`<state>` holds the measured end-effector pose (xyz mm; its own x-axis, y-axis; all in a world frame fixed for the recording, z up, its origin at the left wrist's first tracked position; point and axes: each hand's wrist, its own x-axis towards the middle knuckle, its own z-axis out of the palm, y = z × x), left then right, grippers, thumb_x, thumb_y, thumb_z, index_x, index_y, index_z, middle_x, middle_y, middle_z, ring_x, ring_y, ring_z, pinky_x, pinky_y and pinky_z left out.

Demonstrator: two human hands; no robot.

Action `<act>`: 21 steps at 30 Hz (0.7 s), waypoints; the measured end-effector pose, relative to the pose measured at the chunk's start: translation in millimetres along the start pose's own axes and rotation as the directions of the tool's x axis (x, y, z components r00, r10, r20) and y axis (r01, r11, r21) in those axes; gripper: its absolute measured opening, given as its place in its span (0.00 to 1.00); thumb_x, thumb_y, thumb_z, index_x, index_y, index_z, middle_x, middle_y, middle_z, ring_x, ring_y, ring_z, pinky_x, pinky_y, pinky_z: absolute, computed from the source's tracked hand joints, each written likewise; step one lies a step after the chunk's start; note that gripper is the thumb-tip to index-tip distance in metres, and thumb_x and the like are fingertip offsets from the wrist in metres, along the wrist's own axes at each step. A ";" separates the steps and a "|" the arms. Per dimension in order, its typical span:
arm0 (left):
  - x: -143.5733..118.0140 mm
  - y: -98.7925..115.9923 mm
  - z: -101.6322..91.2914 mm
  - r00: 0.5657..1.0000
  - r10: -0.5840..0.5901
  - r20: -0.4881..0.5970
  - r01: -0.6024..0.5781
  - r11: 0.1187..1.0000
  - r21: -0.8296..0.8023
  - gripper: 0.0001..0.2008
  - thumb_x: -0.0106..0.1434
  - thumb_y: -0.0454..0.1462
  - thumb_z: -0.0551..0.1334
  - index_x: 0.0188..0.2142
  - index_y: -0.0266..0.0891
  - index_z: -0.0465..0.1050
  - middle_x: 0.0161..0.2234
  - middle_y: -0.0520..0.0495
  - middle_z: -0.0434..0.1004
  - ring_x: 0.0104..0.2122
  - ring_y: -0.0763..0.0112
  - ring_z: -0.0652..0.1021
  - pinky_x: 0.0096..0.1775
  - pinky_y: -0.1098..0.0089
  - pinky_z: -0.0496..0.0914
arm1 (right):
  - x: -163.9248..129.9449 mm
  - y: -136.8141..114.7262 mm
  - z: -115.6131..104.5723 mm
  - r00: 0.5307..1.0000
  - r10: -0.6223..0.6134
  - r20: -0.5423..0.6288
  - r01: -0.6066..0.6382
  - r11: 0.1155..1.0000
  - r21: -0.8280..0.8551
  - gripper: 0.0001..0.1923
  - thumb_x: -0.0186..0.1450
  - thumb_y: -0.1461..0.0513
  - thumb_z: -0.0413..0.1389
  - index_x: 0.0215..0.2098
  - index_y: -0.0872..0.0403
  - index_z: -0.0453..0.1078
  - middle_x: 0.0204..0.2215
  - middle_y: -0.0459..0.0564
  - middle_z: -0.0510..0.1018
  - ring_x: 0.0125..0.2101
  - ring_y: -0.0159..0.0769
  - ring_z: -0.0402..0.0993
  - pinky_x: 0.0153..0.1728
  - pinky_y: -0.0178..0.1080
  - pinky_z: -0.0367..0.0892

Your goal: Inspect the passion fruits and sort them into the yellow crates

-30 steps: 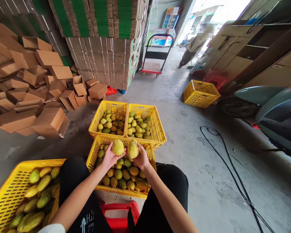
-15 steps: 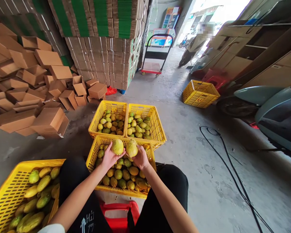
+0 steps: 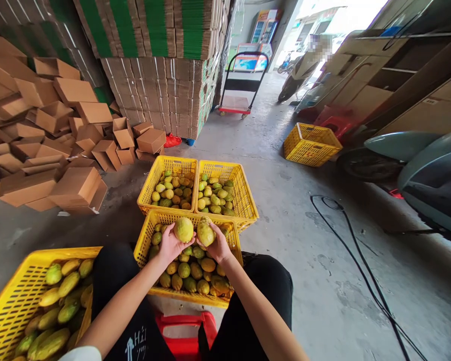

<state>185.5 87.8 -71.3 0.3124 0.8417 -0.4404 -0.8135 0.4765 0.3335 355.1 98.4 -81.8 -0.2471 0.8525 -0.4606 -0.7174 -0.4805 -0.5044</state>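
My left hand (image 3: pixel 172 244) is closed around a round yellow-green papaya (image 3: pixel 184 229), its fingers cupped under the fruit. In my right hand (image 3: pixel 218 244) is a second yellow-green papaya (image 3: pixel 205 232), bumpier and tilted, with the thumb and fingers wrapped about its side. The two fruits are close together, a small gap between them. Both hands hover over a yellow crate (image 3: pixel 158 291) holding many papayas (image 3: pixel 196 271), some green and some yellow. My forearms hide part of that crate.
Two yellow crates (image 3: pixel 168 159) (image 3: pixel 250 200) of papayas stand just beyond, and another crate (image 3: pixel 7 296) with longer fruit is at my left. A red stool (image 3: pixel 188 346) shows below. Cardboard boxes (image 3: pixel 75 185) lie left; a cable (image 3: pixel 361 260) and scooter (image 3: pixel 432 190) are right.
The papaya in my right hand has turned and tilted a little. The left one has rotated slightly, and both hands stay in nearly the same place.
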 end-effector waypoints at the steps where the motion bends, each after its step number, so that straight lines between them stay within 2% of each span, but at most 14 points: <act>1: -0.1 0.0 -0.1 1.000 0.007 0.003 -0.007 1.000 -0.010 0.19 0.62 0.42 0.55 0.49 0.32 0.66 0.41 0.34 0.77 0.44 0.52 0.77 0.43 0.56 0.72 | 0.3 -1.1 -0.4 1.000 0.009 0.008 -0.009 1.000 0.018 0.14 0.57 0.56 0.58 0.41 0.50 0.68 0.33 0.46 0.78 0.35 0.39 0.76 0.37 0.45 0.74; 5: -0.4 0.8 2.1 0.999 0.050 0.008 -0.050 0.999 -0.015 0.20 0.62 0.40 0.57 0.53 0.38 0.64 0.45 0.38 0.76 0.48 0.52 0.76 0.48 0.52 0.70 | 1.2 -4.0 -3.3 0.997 -0.024 0.074 0.019 0.998 0.068 0.17 0.54 0.58 0.56 0.43 0.49 0.69 0.37 0.48 0.79 0.44 0.45 0.75 0.44 0.50 0.72; 8: -0.3 1.8 4.8 0.998 0.057 -0.027 -0.057 0.998 -0.003 0.21 0.63 0.41 0.58 0.54 0.39 0.62 0.46 0.39 0.75 0.49 0.53 0.76 0.48 0.55 0.71 | 0.9 -4.0 -4.2 0.992 -0.049 0.120 0.044 0.998 0.049 0.20 0.54 0.59 0.56 0.46 0.47 0.68 0.40 0.46 0.78 0.45 0.44 0.74 0.46 0.50 0.71; 10: 0.1 2.1 5.4 0.997 0.051 -0.058 -0.051 0.999 -0.002 0.20 0.64 0.42 0.58 0.53 0.37 0.63 0.44 0.38 0.76 0.48 0.53 0.76 0.46 0.58 0.72 | 0.3 -3.2 -3.4 0.992 -0.037 0.122 0.036 0.999 0.011 0.20 0.55 0.58 0.57 0.46 0.48 0.67 0.40 0.47 0.78 0.45 0.43 0.75 0.45 0.49 0.72; 13: 1.3 1.7 4.0 0.996 0.052 -0.073 -0.052 0.999 0.010 0.17 0.64 0.41 0.58 0.49 0.35 0.66 0.41 0.38 0.77 0.46 0.54 0.77 0.44 0.60 0.72 | -0.7 -0.7 -1.0 0.998 -0.002 0.064 0.005 0.999 -0.048 0.18 0.56 0.57 0.59 0.45 0.48 0.66 0.38 0.46 0.78 0.40 0.40 0.77 0.41 0.46 0.74; 17: 2.5 0.5 0.9 0.997 0.052 -0.065 -0.050 0.998 0.038 0.14 0.64 0.40 0.58 0.47 0.36 0.67 0.39 0.40 0.77 0.43 0.56 0.78 0.45 0.57 0.72 | -1.5 3.7 0.6 1.000 0.018 0.022 -0.017 0.998 -0.068 0.16 0.57 0.58 0.60 0.43 0.49 0.66 0.37 0.45 0.79 0.34 0.35 0.77 0.35 0.42 0.76; 21: 1.7 0.8 0.2 0.999 0.024 -0.034 -0.023 0.999 0.044 0.14 0.64 0.41 0.56 0.46 0.35 0.67 0.38 0.39 0.78 0.43 0.54 0.78 0.45 0.54 0.72 | -1.2 2.3 0.3 1.000 0.017 0.015 -0.017 0.999 -0.032 0.15 0.57 0.59 0.60 0.42 0.50 0.67 0.36 0.46 0.79 0.34 0.36 0.77 0.35 0.42 0.76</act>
<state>185.5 89.7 -71.6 0.2759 0.8440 -0.4599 -0.7982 0.4678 0.3795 353.5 96.4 -82.2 -0.2692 0.8470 -0.4584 -0.6920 -0.5012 -0.5196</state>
